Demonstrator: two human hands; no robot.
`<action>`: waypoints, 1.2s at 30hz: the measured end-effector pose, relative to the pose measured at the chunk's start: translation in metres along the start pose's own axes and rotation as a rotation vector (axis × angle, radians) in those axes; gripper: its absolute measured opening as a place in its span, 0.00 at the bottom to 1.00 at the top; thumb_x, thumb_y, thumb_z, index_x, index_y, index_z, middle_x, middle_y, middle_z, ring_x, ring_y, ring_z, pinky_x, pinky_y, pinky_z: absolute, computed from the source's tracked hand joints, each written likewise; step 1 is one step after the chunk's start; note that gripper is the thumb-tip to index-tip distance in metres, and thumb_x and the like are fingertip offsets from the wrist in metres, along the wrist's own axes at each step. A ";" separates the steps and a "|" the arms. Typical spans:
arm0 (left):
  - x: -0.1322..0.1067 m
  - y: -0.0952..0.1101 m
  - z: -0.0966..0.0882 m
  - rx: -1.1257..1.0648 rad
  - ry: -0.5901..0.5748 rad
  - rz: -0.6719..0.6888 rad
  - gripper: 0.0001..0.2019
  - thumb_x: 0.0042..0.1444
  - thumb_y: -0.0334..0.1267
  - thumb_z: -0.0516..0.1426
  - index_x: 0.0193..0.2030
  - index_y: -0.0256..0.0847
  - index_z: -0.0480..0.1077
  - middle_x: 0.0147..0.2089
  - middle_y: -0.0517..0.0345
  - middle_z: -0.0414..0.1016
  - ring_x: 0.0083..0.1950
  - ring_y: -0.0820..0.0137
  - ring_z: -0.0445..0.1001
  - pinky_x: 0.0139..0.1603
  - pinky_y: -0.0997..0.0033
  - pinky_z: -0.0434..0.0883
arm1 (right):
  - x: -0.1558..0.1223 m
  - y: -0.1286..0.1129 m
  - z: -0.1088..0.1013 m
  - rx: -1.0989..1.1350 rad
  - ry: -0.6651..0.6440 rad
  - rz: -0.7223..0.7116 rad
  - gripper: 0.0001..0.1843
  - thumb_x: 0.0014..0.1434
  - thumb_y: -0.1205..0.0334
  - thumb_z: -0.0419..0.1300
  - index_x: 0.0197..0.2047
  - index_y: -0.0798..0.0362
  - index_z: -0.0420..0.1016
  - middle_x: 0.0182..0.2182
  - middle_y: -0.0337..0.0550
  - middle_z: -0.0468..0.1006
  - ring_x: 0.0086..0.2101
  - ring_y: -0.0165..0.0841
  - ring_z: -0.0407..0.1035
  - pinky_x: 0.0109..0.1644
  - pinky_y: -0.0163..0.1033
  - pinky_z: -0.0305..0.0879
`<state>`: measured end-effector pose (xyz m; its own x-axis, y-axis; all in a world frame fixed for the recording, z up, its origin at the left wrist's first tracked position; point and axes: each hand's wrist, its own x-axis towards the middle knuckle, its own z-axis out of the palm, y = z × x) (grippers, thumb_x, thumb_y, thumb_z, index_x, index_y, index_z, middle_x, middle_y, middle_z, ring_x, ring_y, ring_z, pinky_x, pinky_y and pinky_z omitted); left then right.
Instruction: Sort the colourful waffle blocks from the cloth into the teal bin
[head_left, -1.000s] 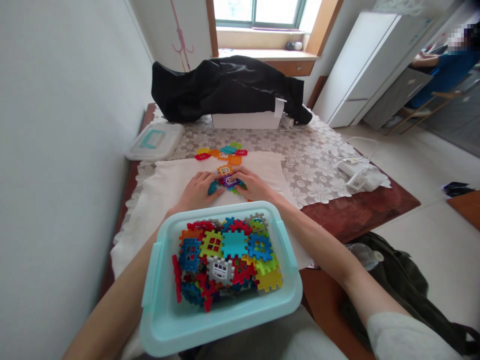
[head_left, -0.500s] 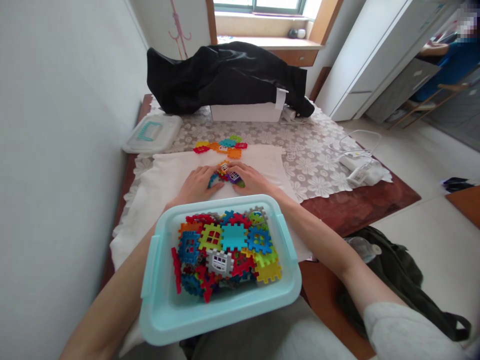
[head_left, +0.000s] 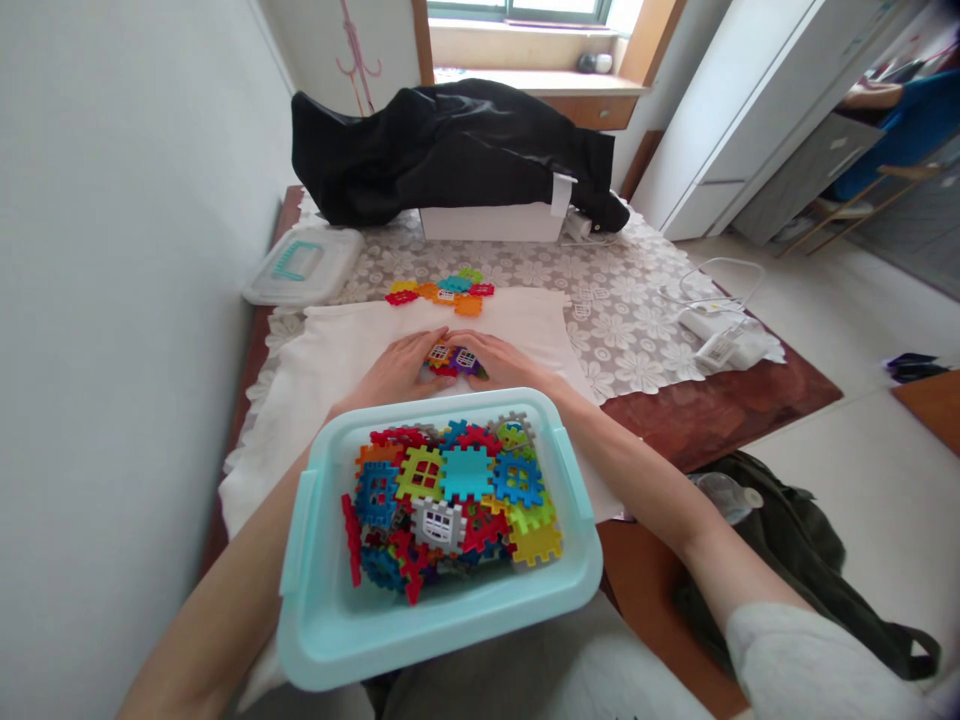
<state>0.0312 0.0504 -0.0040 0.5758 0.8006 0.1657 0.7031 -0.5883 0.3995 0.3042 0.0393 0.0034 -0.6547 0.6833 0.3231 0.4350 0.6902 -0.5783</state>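
My left hand (head_left: 396, 368) and my right hand (head_left: 506, 362) cup a small cluster of interlocking plastic tiles (head_left: 452, 360) on a white cloth (head_left: 330, 350), fingers curled round it from both sides. A light blue tub (head_left: 322, 620) sits on my lap, nearer than the hands, filled with several coloured tiles (head_left: 450, 500). A flat row of joined tiles (head_left: 444, 291) lies on the cloth's far edge, beyond the hands.
The tub's clear lid (head_left: 304, 264) lies at the table's left by the wall. A black garment (head_left: 457, 150) drapes over a white box (head_left: 491, 222) at the back. A charger and cable (head_left: 720, 335) lie at the right. A dark bag (head_left: 795, 560) sits on the floor.
Both hands have closed in tighter round the tile cluster, bringing the pieces together. The view has dropped slightly since the first frame.
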 end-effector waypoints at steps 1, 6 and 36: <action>0.001 0.000 0.000 -0.002 0.002 -0.005 0.42 0.73 0.60 0.61 0.85 0.39 0.60 0.82 0.36 0.68 0.81 0.42 0.69 0.83 0.40 0.65 | 0.001 0.001 0.002 -0.018 0.020 0.017 0.30 0.72 0.66 0.67 0.75 0.48 0.70 0.75 0.54 0.75 0.72 0.45 0.71 0.80 0.55 0.66; 0.002 0.002 -0.002 0.020 0.040 -0.014 0.32 0.72 0.58 0.61 0.74 0.40 0.72 0.71 0.39 0.78 0.73 0.44 0.75 0.76 0.40 0.72 | 0.005 0.014 0.011 -0.119 0.039 0.077 0.25 0.73 0.57 0.72 0.68 0.51 0.74 0.65 0.56 0.82 0.65 0.50 0.75 0.73 0.58 0.69; 0.001 0.001 0.001 -0.016 0.106 -0.078 0.29 0.64 0.56 0.67 0.66 0.43 0.74 0.73 0.40 0.76 0.73 0.44 0.76 0.78 0.42 0.73 | 0.004 0.025 0.004 -0.177 0.049 0.117 0.20 0.75 0.54 0.69 0.66 0.49 0.80 0.61 0.54 0.82 0.61 0.51 0.73 0.71 0.59 0.71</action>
<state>0.0327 0.0510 -0.0043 0.4722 0.8517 0.2274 0.7365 -0.5229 0.4292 0.3099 0.0587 -0.0132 -0.5643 0.7690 0.3004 0.6107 0.6336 -0.4749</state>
